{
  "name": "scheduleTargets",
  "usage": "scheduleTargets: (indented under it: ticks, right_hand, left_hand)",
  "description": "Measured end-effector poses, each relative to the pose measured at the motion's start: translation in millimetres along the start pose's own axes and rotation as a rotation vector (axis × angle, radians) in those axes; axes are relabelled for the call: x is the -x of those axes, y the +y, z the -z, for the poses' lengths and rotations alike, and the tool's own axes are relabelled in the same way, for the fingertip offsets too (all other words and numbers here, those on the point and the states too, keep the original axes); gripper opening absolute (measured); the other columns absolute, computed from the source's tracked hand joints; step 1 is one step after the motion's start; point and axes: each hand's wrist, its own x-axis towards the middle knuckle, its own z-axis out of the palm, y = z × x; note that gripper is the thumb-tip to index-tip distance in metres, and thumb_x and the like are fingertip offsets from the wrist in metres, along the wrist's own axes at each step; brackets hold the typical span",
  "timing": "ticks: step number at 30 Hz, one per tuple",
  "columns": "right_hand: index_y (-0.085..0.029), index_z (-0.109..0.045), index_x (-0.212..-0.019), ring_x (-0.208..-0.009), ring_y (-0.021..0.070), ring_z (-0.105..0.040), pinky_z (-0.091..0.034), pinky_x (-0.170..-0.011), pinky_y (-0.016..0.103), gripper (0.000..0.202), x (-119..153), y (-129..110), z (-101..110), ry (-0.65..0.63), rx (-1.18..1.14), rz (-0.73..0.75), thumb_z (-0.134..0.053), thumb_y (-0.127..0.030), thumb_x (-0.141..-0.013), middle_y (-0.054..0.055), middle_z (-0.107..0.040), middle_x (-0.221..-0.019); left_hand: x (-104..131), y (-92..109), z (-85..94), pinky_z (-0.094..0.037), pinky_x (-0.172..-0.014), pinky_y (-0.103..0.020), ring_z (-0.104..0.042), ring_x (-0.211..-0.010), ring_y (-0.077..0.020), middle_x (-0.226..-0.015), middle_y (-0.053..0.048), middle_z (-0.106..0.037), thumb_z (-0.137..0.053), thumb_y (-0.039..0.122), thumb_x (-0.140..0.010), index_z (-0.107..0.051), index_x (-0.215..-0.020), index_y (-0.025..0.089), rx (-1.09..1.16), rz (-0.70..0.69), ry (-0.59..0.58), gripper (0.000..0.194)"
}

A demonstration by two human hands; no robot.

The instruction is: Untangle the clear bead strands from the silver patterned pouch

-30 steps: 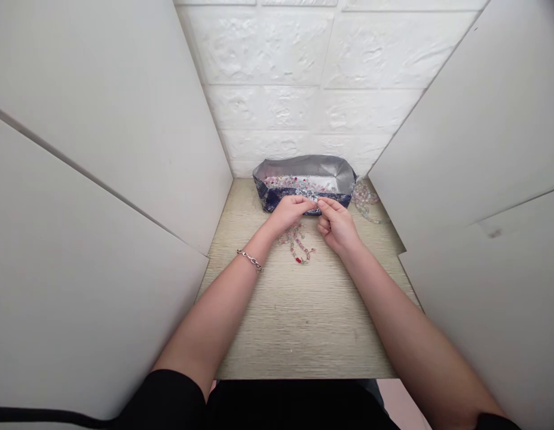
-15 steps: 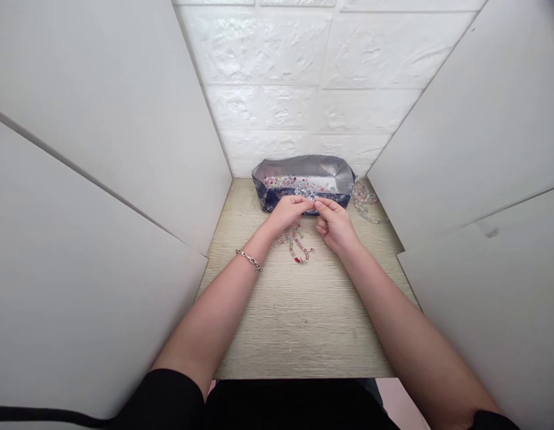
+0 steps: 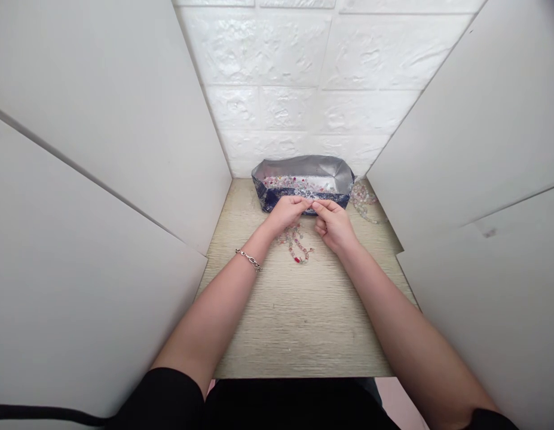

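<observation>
My left hand (image 3: 287,214) and my right hand (image 3: 334,224) meet fingertip to fingertip just before the front wall of a dark blue patterned box (image 3: 271,197). Both are closed in a pinch; whatever sits between the fingertips is too small to make out. Below my left hand, a string of beads (image 3: 298,254), mostly clear and pink with a red one, lies looped on the wooden tabletop. Its upper part disappears under the left hand. Loose small beads (image 3: 281,181) in pink, red and clear cover part of the box's silvery inside.
More strung beads (image 3: 364,200) lie in a heap right of the box. A white brick-patterned wall (image 3: 290,107) stands behind it. White panels (image 3: 124,149) close in the light wooden tabletop (image 3: 299,322) on both sides.
The joined fingertips have shifted very slightly to the left, still pinched together. The box and the string of beads stay where they were.
</observation>
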Motion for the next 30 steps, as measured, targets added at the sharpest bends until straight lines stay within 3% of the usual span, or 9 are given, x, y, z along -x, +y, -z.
scheduleTargets:
  ticks: [6,11,18,30]
  right_hand:
    - [-0.019,-0.041,-0.063,-0.028,0.0012,-0.019,-0.014,-0.029,0.016,0.029,2.8,-1.0,-0.3,-0.031,-0.005,0.031,-0.068,-0.028,-0.057,-0.012,-0.032,-0.038]
    - [-0.019,-0.043,-0.067,-0.028,0.0006,-0.021,-0.015,-0.029,0.016,0.025,-0.5,0.1,-4.8,-0.025,0.002,0.041,-0.064,-0.031,-0.06,-0.011,-0.039,-0.042]
    - [-0.017,-0.046,-0.07,-0.028,-0.0003,-0.023,-0.014,-0.029,0.016,0.023,-12.9,2.6,-8.6,-0.065,0.008,0.075,-0.061,-0.034,-0.064,-0.008,-0.045,-0.047]
    - [-0.017,-0.046,-0.069,-0.027,0.0,-0.022,-0.013,-0.027,0.016,0.027,-15.1,-10.7,-20.7,-0.1,0.016,0.077,-0.063,-0.037,-0.061,-0.009,-0.044,-0.044]
  left_hand:
    - [0.6,0.8,0.3,-0.009,-0.033,-0.017,-0.017,-0.029,0.0,-0.036,0.01,-0.023,-0.055,0.032,-0.069,-0.053,-0.064,0.013,0.016,0.008,-0.024,0.019]
    - [3.8,5.5,-0.4,-0.005,-0.033,-0.018,-0.018,-0.03,0.0016,-0.042,0.007,-0.032,-0.054,0.037,-0.069,-0.048,-0.058,0.014,0.056,0.068,-0.066,0.026]
    - [-0.3,2.2,-3.3,-0.008,-0.031,-0.019,-0.022,-0.029,0.0031,-0.058,0.002,-0.05,-0.054,0.034,-0.07,-0.05,-0.066,0.014,0.077,-0.001,0.055,0.021]
    - [1.0,5.2,7.9,-0.009,-0.029,-0.016,-0.02,-0.031,0.0033,-0.054,0.006,-0.041,-0.058,0.033,-0.066,-0.048,-0.068,0.013,0.267,0.0,-0.025,0.022]
